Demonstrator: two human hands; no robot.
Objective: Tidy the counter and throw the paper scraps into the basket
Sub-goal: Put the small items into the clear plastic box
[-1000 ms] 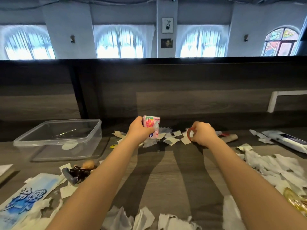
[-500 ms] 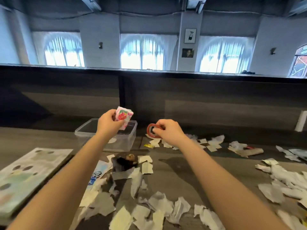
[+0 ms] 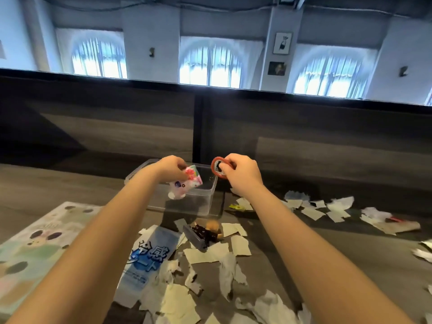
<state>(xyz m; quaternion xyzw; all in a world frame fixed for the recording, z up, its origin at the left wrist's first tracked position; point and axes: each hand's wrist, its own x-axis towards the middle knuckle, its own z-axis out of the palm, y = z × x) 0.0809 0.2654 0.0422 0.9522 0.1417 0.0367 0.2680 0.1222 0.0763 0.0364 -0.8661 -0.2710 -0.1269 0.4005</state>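
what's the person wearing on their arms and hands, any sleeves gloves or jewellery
Nothing worn is in view. The left hand and right hand are ungloved, and no rings show. The left forearm and right forearm are uncovered down to the frame's bottom edge: no sleeves, watch, bracelet or markings.

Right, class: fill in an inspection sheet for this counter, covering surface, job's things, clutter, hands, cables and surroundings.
Surface: grey counter, strewn with litter.
Job's things: torn paper scraps lie all over; clear tub upright at the back.
Clutter: blue packet, dark toy, picture sheet.
Hands: left hand grips a pink pack by the tub; right hand pinches a red ring.
Cables: nothing seen on the counter.
Surroundings: dark panel behind; arched windows above.
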